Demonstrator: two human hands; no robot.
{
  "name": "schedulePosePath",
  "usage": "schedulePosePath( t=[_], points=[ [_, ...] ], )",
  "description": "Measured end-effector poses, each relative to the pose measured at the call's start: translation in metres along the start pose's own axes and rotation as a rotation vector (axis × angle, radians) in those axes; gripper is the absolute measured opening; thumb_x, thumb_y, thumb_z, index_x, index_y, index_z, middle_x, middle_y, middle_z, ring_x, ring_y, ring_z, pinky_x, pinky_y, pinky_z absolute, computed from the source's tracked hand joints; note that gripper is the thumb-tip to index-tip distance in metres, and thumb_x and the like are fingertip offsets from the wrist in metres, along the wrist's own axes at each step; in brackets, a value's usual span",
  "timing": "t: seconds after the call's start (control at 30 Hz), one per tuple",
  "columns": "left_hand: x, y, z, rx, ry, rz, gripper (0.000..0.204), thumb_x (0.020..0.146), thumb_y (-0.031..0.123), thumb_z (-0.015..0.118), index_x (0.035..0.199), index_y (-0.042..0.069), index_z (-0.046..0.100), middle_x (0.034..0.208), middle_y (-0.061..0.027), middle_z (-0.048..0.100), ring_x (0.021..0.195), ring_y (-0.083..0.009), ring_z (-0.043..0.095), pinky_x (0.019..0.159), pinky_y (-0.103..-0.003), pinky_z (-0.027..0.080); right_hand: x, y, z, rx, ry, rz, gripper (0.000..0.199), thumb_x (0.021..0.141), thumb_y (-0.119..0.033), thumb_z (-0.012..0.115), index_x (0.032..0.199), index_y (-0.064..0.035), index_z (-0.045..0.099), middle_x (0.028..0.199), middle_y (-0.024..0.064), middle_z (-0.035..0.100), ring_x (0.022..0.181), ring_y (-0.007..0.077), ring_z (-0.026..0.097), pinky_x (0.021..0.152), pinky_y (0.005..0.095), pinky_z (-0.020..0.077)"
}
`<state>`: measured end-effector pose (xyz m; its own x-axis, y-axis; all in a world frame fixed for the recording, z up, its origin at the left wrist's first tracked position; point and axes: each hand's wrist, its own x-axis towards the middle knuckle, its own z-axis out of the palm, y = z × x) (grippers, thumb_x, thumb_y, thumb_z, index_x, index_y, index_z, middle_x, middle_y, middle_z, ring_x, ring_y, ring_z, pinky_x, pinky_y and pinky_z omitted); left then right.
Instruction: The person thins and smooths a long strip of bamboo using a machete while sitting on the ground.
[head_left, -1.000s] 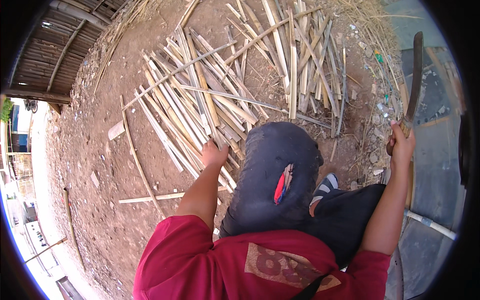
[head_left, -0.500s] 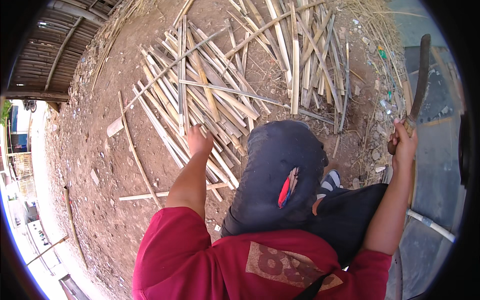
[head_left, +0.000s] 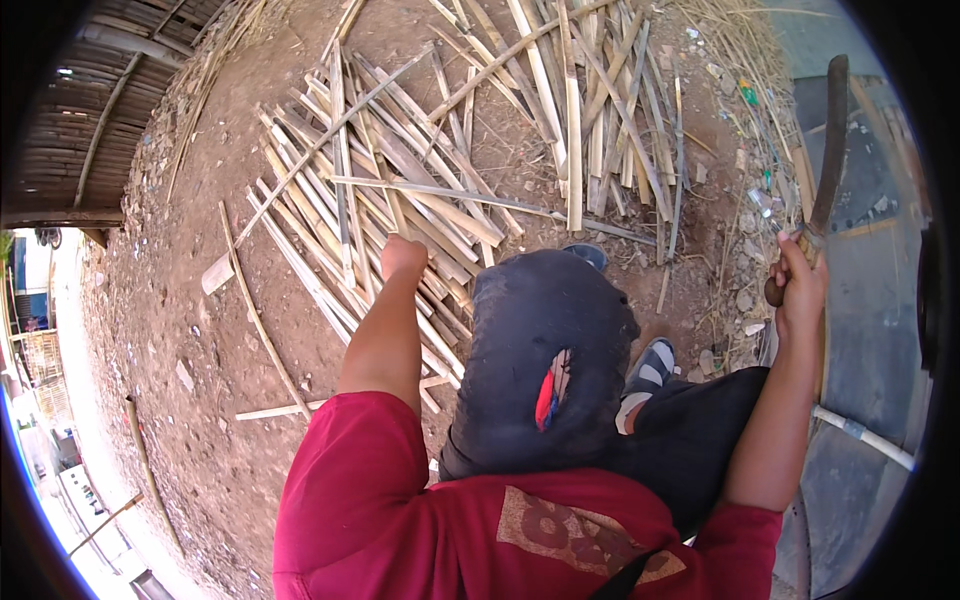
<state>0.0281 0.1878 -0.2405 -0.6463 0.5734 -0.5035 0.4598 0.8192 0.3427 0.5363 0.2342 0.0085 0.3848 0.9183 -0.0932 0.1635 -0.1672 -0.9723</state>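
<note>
My right hand is wrapped round the wooden handle of a machete. Its long dark blade stands upward, with a slight curve at the tip. My left hand is down in the pile of split bamboo strips, closed at the near end of one pale bamboo strip. The fingers point away from view, so their grip is partly hidden. Other strips lie crosswise under and around this hand.
A second heap of bamboo strips lies farther off to the right. Grey sheeting and a white pipe border the right side. Loose sticks lie on the dirt at left, below a slatted bamboo structure. My bent knee is in front.
My left hand has shifted slightly up in the picture and closed at the strip's end; its fingers were more spread before. The machete stays in my right hand, and the view has shifted a little.
</note>
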Motion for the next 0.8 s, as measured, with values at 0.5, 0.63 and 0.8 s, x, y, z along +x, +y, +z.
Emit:
schedulePosePath(
  t=[0.5, 0.63, 0.8],
  points=[
    [-0.144, -0.081, -0.095, -1.190, -0.369, 0.126, 0.024, 0.093, 0.010, 0.051, 0.116, 0.005, 0.057, 0.095, -0.0022, 0.066, 0.080, -0.0119, 0.057, 0.075, -0.029, 0.049, -0.018, -0.013, 0.009, -0.028, -0.133, -0.058, 0.021, 0.086, -0.017, 0.076, 0.092, -0.0094, 0.058, 0.067, -0.0042, 0.050, 0.052, 0.0050, 0.044, 0.049, 0.0224, 0.0356],
    [-0.176, -0.082, -0.149, -1.236, -0.207, 0.113, 0.028, 0.087, 0.007, 0.051, 0.114, 0.002, 0.058, 0.090, -0.0021, 0.061, 0.075, -0.0117, 0.055, 0.066, -0.026, 0.046, -0.025, -0.019, 0.002, -0.019, -0.171, -0.089, 0.020, 0.086, -0.017, 0.076, 0.090, -0.0098, 0.057, 0.067, -0.0047, 0.050, 0.052, 0.0048, 0.045, 0.049, 0.0223, 0.0356],
    [-0.212, -0.087, -0.177, -0.691, 0.115, 0.292, 0.024, 0.089, 0.002, 0.051, 0.110, -0.004, 0.061, 0.083, -0.0064, 0.064, 0.067, -0.0110, 0.055, 0.063, -0.026, 0.047, -0.033, -0.029, -0.010, -0.006, -0.168, -0.118, 0.021, 0.086, -0.018, 0.076, 0.088, -0.0098, 0.057, 0.066, -0.0048, 0.050, 0.051, 0.0048, 0.044, 0.048, 0.0220, 0.0353]
  ],
)
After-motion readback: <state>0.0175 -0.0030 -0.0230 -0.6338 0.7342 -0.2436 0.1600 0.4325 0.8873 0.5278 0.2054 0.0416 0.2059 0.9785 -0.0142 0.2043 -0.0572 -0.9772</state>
